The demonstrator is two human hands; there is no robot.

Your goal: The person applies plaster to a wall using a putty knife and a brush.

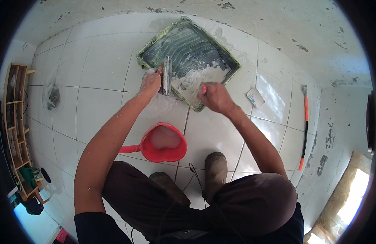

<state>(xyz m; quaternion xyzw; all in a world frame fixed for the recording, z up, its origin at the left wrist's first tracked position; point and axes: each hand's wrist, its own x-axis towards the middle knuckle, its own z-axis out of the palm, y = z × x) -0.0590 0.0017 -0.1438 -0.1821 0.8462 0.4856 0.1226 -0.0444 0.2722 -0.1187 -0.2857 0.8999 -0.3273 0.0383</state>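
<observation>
A dark ribbed paint tray, smeared along its rim, lies on the floor in front of me. White paste is heaped in its near end. My left hand grips a flat metal plastering trowel, its blade on edge over the tray's left rim. Over the tray's near right part, my right hand is closed round a tool with a pink-red handle; its working end cannot be made out. Nearer to me sits a red dipper with cloudy whitish water in it.
A long orange-and-black tool lies by the right wall. A small white packet rests right of the tray. Far left are a plastic bag and a wooden shelf. My boots stand just behind the dipper.
</observation>
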